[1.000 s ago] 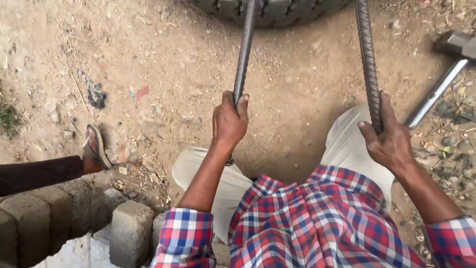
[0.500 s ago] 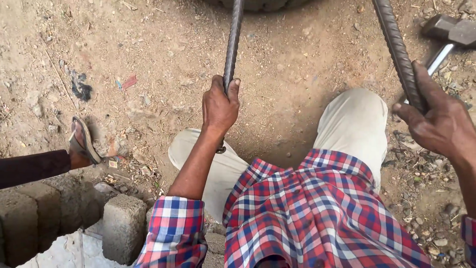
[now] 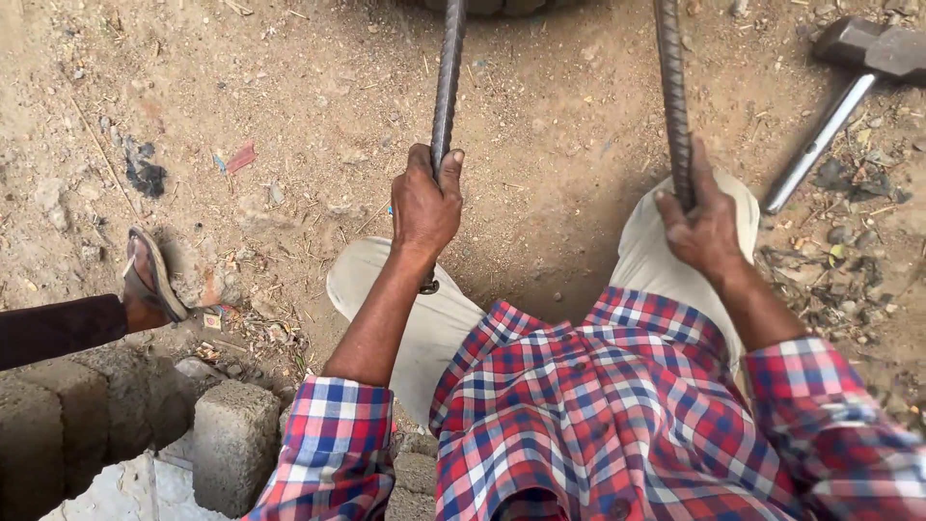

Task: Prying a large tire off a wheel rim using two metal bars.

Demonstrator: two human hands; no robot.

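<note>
Left hand (image 3: 425, 205) and right hand (image 3: 704, 227), fingers wrapped tight, each grip a ribbed steel bar (image 3: 447, 82) (image 3: 672, 96) running lengthwise away toward the tyre (image 3: 502, 6).

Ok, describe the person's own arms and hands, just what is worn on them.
Both arms wear a checked shirt in red, blue and white, the left sleeve and the right sleeve pushed up, leaving the forearms bare. The left hand and the right hand are bare: no gloves, watch or rings visible.

Head camera looks steeply down, close, onto dirt ground (image 3: 289, 116).
</note>
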